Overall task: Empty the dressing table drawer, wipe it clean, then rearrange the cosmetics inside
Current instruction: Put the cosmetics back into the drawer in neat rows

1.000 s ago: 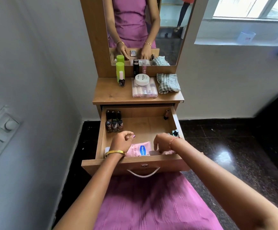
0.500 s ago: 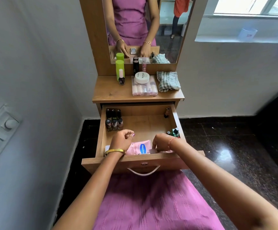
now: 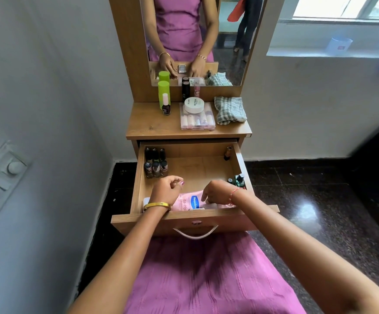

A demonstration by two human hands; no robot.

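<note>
The wooden drawer stands pulled out. A pink Vaseline lotion bottle lies along its front. My left hand is curled in a loose fist resting on the bottle's left part, with nothing visible in it. My right hand curls its fingertips down around a pale pink item beside the bottle, most of it hidden. Three dark nail polish bottles stand at the back left. One small bottle is in the back right corner, and green-capped ones stand at the right wall.
On the tabletop stand a green bottle, a nail polish, a black tube, a clear case with a white jar on it, and a folded checked cloth. A mirror is behind; a wall is close on the left.
Both hands stay at the drawer's front over the lotion bottle with barely any shift. Only the view has tilted slightly.
</note>
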